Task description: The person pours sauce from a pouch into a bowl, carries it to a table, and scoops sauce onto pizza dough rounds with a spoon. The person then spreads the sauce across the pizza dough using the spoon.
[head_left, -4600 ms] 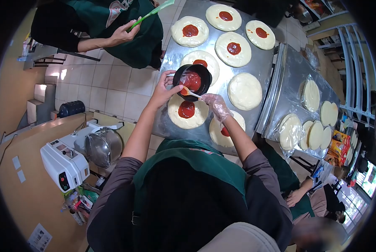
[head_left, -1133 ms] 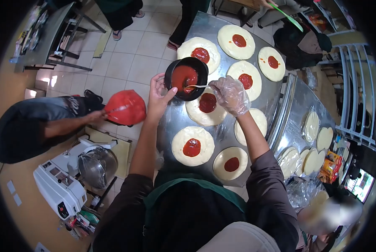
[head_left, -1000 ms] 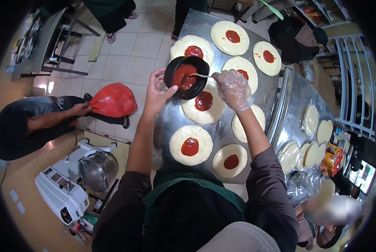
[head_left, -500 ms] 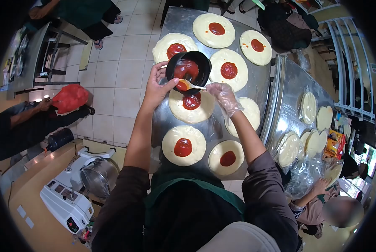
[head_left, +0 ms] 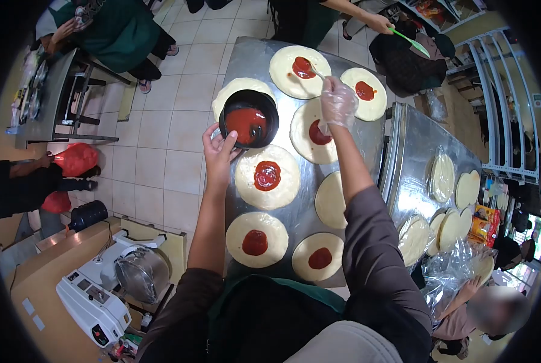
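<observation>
My left hand (head_left: 220, 149) grips the near left side of a black bowl (head_left: 273, 121), thumb over the rim. Red sauce (head_left: 240, 123) lies in the bowl, which overlaps a dough round (head_left: 225, 100) behind it. My right hand (head_left: 338, 104), in a clear plastic glove, is closed on a spoon (head_left: 317, 72). The spoon's head is at the red sauce on the far dough round (head_left: 282, 72); the sauce hides its exact outline. Below the bowl, another dough round (head_left: 244, 181) carries sauce at its middle. My right forearm partly covers a plain-looking round (head_left: 331, 202).
The metal table (head_left: 246, 57) bears several dough rounds. At right, a second metal table (head_left: 403, 145) holds flat rounds and plastic wrap. A co-worker's hand (head_left: 380, 23) holds a green utensil (head_left: 412, 42) beyond the far edge. A white mixer (head_left: 95, 302) stands lower left.
My right hand has moved the spoon from the bowl forward to the far dough round. The view has shifted, so the table appears lower. The co-worker's hand with the green utensil has come into view.
</observation>
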`<state>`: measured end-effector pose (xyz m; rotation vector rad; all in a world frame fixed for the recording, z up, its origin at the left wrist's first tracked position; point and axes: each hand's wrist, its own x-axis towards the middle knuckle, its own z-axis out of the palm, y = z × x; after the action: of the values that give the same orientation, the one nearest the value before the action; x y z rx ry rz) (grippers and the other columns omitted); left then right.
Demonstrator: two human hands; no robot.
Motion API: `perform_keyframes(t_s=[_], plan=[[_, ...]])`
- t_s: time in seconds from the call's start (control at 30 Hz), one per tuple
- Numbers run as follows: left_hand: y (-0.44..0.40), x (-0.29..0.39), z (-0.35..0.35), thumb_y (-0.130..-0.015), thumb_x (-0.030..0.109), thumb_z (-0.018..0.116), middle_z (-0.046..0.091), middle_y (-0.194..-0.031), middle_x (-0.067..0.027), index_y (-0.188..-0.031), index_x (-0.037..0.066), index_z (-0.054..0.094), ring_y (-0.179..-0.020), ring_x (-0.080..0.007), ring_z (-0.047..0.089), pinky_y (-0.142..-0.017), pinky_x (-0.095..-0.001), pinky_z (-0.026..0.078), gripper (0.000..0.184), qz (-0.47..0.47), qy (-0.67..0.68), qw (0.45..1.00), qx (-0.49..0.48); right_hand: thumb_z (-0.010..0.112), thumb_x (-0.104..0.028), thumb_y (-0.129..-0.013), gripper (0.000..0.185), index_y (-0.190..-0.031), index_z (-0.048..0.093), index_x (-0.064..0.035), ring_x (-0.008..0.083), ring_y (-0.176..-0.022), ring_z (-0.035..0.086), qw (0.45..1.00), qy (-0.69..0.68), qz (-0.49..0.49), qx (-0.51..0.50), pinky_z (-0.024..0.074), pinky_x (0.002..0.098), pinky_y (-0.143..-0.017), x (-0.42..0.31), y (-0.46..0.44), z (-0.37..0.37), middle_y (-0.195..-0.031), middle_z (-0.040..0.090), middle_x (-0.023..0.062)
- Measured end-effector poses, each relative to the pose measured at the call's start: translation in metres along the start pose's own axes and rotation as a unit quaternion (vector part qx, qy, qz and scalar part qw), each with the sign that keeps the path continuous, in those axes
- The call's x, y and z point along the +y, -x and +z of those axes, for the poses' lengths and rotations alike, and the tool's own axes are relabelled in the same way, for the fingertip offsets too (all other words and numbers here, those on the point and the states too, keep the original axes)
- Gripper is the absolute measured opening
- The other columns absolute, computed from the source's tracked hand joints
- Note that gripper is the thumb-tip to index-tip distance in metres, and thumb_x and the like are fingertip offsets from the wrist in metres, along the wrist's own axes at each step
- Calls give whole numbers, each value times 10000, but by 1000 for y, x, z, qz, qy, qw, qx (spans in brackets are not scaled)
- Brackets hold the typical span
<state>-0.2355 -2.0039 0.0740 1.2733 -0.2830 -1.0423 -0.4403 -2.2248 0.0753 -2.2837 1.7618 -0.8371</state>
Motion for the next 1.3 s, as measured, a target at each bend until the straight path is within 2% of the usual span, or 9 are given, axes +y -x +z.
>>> perform_keyframes(t_s=[0.13, 0.3, 0.4, 0.53, 0.63, 0.8, 1.1, 1.23, 1.3], plan=[[-1, -4, 8, -895, 151, 697, 542, -1225, -178, -1364, 77, 295, -1095, -248, 600, -874, -394, 546, 622, 2, 3, 1000, -8, 543, -172, -908, 164, -938, 698, -126, 270, -756, 681, 963, 246, -103, -37, 532, 408, -721, 19, -15, 44, -795, 688, 114], [-7, -4, 18, -887, 149, 702, 556, -1201, -157, -1362, 93, 325, -1085, -209, 605, -830, -333, 552, 609, -9, -25, 999, -20, 570, -177, -907, 166, -913, 700, -76, 270, -669, 664, 988, 10, -88, 125, 516, 369, -628, 4, 9, -12, -780, 686, 139], [-10, -3, 28, -893, 216, 681, 598, -1172, -81, -1361, 146, 351, -1055, -167, 597, -807, -350, 518, 577, -9, -48, 997, -53, 595, -190, -902, 166, -910, 714, -75, 297, -748, 659, 957, -248, 91, -118, 509, 396, -686, -6, 36, -63, -811, 690, 128], [-8, 8, 46, -839, 124, 739, 567, -1192, -120, -1347, 91, 388, -1087, -181, 597, -832, -288, 540, 618, 5, -20, 992, -121, 621, -164, -882, 140, -913, 717, -67, 308, -784, 638, 970, -91, -195, -115, 504, 407, -712, 1, 53, -94, -829, 677, 123], [-11, 4, 53, -816, 112, 752, 574, -1180, -109, -1327, 76, 424, -1084, -178, 586, -908, -300, 509, 608, 53, -44, 985, -158, 651, -169, -862, 120, -906, 715, -77, 303, -755, 618, 955, -86, -244, -143, 496, 423, -704, 10, 58, -104, -791, 650, 118], [-6, 4, 66, -797, 88, 756, 582, -1165, -101, -1315, 63, 441, -1081, -177, 574, -969, -317, 472, 607, 78, -98, 969, -212, 669, -177, -855, 120, -913, 711, -81, 288, -756, 614, 971, -74, -216, -64, 493, 417, -691, 15, 61, -109, -765, 640, 104], [3, 7, 83, -776, 92, 763, 583, -1160, -99, -1320, 61, 434, -1076, -169, 563, -981, -317, 462, 636, 87, -106, 960, -245, 698, -168, -830, 118, -916, 704, -87, 275, -761, 615, 952, -96, -268, -112, 490, 397, -703, 27, 70, -127, -791, 652, 87], [6, 8, 87, -770, 92, 765, 583, -1160, -95, -1321, 62, 437, -1073, -168, 560, -984, -321, 460, 642, 87, -105, 957, -256, 696, -165, -833, 106, -917, 708, -103, 272, -767, 613, 975, -72, -208, -17, 491, 403, -713, 36, 73, -134, -793, 650, 80], [7, 7, 91, -765, 89, 767, 583, -1160, -93, -1318, 61, 441, -1069, -168, 560, -986, -324, 459, 642, 94, -114, 955, -257, 696, -162, -832, 102, -912, 707, -99, 274, -760, 612, 964, -80, -241, -80, 490, 404, -714, 36, 77, -143, -794, 650, 81]])
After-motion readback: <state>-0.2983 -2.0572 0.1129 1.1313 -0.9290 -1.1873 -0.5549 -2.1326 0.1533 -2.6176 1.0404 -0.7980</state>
